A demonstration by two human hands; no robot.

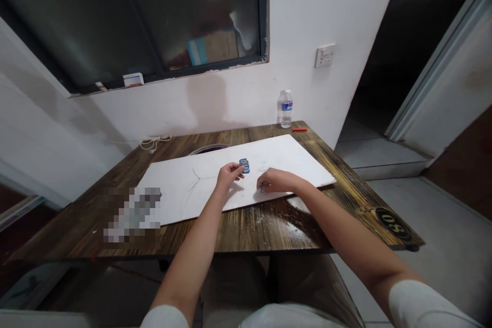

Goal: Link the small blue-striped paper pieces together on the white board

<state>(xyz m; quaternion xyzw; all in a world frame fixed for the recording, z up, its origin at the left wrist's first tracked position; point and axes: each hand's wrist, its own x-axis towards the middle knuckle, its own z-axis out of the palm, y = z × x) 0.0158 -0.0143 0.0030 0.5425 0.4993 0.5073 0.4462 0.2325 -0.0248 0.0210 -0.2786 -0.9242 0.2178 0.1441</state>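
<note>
Over a white board [219, 184] on the wooden table, my left hand [229, 174] pinches a small blue slotted piece [245, 166] between thumb and fingers, raised a little toward the far side. To its right, my right hand [277, 180] is curled low over the board, fingers closed on another small bluish piece [263, 186]. Most of that second piece is covered by the fingers, and its kind is too small to make out. A few thin dark lines mark the board's surface left of my hands.
A water bottle [286, 109] and a red stick-like item [300, 129] are at the table's back right. A white cable [154, 142] lies at the back left. Part of a round item [209, 149] shows behind the board. A blurred-out patch [134, 215] covers the left front.
</note>
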